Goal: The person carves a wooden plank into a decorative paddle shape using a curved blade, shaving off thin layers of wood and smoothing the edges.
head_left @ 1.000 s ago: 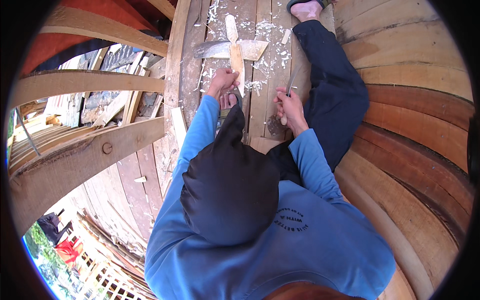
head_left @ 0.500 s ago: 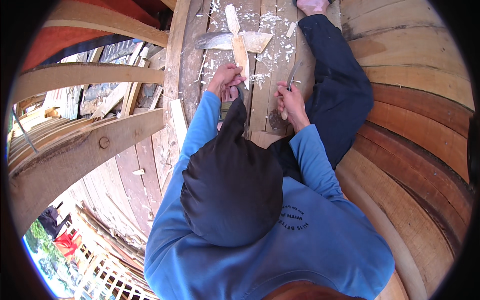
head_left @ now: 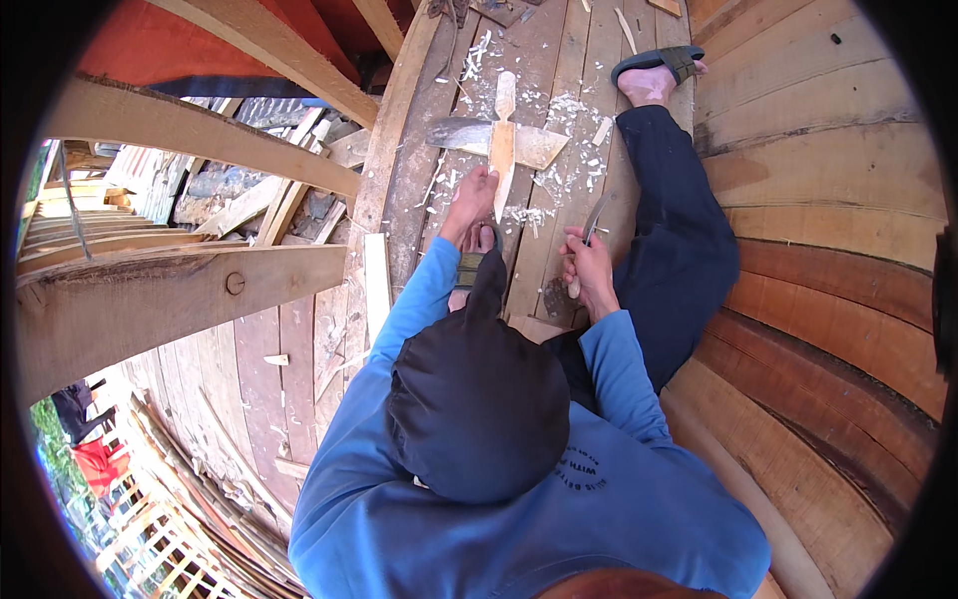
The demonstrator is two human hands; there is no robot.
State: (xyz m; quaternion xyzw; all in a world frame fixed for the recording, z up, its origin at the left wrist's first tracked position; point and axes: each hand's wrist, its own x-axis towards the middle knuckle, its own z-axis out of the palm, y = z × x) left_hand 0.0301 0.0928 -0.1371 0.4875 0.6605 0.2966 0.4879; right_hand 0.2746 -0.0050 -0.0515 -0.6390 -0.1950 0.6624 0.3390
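A carved pale wooden piece [head_left: 502, 145], with a narrow handle-like end and a pointed near end, lies lengthwise on the planks. It crosses over a flat piece [head_left: 544, 148], dark at its left and pale at its right. My left hand [head_left: 473, 205] is closed, fingers pinching the carved piece's left edge above the point. In my right hand [head_left: 590, 272], farther right and apart from the wood, is a knife [head_left: 598, 214] with a slim curved blade and a wooden handle, blade pointing away. The right fingers wrap its handle.
White shavings [head_left: 569, 104] litter the plank floor [head_left: 531, 245]. My dark-trousered right leg [head_left: 679, 220] stretches along the right, beside a curved plank wall [head_left: 818, 190]. Thick timber ribs [head_left: 190, 290] stand at the left. A pale offcut [head_left: 376, 285] lies beside my left arm.
The whole view has shifted, so things sit lower and my right sandal shows fully. My left hand has moved slightly up along the carved piece and closed on it. The right hand still holds the knife.
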